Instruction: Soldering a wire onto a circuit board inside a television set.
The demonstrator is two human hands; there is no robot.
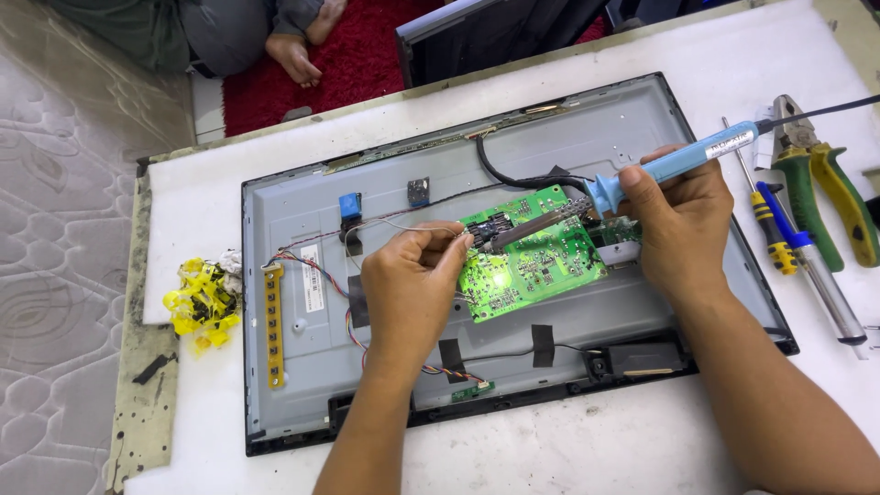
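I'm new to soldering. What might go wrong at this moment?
1. The left hand pinches thin solder wire close to the soldering iron tip; fingers may get burnt.
2. The tip could slip on the green circuit board and bridge nearby joints.
3. The black cable lies near the hot barrel and may scorch.

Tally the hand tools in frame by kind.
Soldering iron: 1, in the right hand
Pliers: 1
Screwdriver: 1
Metal-barrelled tool, blue grip: 1
Total: 4
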